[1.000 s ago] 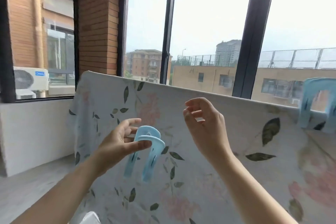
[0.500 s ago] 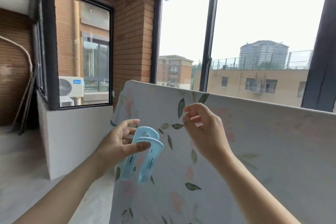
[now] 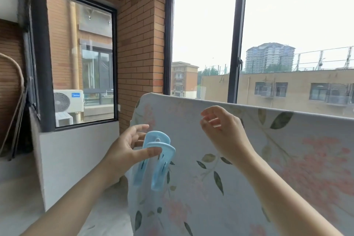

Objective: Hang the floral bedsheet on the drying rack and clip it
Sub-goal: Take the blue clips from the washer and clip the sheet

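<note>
The floral bedsheet (image 3: 191,207) is draped over the drying rack, whose bar is hidden beneath it: soft, light, likely to slide. The left hand (image 3: 124,149) pinches the stiff, springy blue clip (image 3: 156,161) by its arched handles; the right hand (image 3: 222,130) hovers empty, fingers loosely curled. Best bite: the top fold.

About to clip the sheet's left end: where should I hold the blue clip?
Hold the blue clip by its rounded top, coming from its left, as the left hand does now. Its two legs hang down with open ends, so that grip likely leaves them free to straddle the floral bedsheet.
</note>
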{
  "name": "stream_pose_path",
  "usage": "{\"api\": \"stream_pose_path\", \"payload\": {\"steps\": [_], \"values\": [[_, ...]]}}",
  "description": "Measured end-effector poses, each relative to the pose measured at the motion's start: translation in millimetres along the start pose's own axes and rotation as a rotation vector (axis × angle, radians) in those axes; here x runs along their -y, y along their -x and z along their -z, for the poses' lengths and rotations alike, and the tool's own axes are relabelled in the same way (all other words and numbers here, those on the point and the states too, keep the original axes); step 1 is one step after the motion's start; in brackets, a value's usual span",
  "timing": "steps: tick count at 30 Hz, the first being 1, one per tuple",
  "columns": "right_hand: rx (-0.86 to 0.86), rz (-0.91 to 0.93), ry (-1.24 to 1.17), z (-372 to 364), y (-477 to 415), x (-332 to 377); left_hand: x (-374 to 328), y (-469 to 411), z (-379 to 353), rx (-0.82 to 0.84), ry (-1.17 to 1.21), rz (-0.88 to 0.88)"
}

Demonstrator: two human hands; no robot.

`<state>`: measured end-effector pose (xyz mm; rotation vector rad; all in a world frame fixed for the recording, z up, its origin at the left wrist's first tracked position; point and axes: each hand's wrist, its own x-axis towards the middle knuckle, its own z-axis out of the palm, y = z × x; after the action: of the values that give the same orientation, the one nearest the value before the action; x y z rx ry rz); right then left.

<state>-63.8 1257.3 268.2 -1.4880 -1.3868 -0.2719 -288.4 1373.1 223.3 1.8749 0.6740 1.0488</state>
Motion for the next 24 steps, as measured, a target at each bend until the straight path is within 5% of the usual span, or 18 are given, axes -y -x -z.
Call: {"api": "stream_pose_path", "payload": {"steps": [14,24], "values": [[-0.106,-0.135,0.674,-74.1,-105.0,-34.5,52.1,-167.6,79.8,0.242,0.139,-0.188],[-0.322,-0.042,0.685,-90.4,-98.1,-56.2,21.8,-240.6,55.9,0.314,0.121,-0.3]]}}
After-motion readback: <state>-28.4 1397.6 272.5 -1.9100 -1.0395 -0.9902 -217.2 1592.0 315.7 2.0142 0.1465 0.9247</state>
